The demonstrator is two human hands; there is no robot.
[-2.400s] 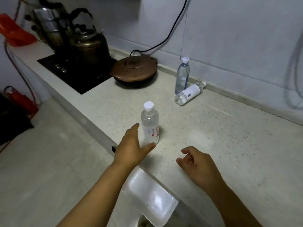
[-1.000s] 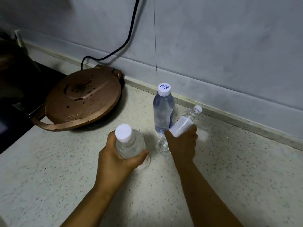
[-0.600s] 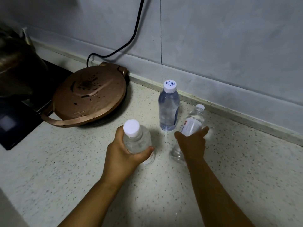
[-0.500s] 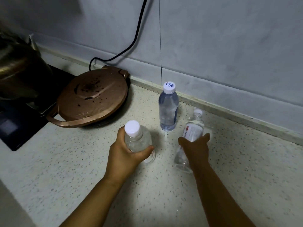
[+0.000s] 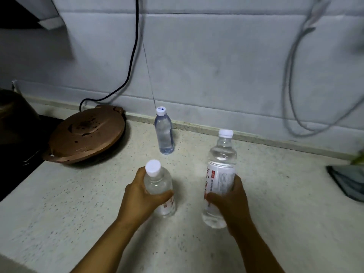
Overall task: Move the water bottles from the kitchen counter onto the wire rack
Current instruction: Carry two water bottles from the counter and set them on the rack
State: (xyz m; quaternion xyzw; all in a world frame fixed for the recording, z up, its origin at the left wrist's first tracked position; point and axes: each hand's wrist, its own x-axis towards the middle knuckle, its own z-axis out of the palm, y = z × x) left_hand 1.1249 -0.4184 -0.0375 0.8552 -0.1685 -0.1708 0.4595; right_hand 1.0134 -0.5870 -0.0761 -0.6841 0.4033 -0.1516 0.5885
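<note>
My left hand (image 5: 140,196) grips a clear white-capped water bottle (image 5: 157,184) held upright just above the speckled counter (image 5: 78,203). In my right hand (image 5: 230,200) is a taller clear bottle with a white label (image 5: 221,170), upright and lifted off the counter. A third bottle with a bluish tint (image 5: 164,134) stands alone near the back wall. No wire rack is in view.
A round copper-coloured electric pan (image 5: 86,134) sits at the left with a black cable (image 5: 134,56) running up the wall. A dark stove and kettle (image 5: 15,123) lie at the far left. A dark flat object (image 5: 348,180) rests at the right edge.
My right hand has picked up the lying labelled bottle, turned it upright and raised it. My left hand keeps its bottle. The view has pulled back from the wall.
</note>
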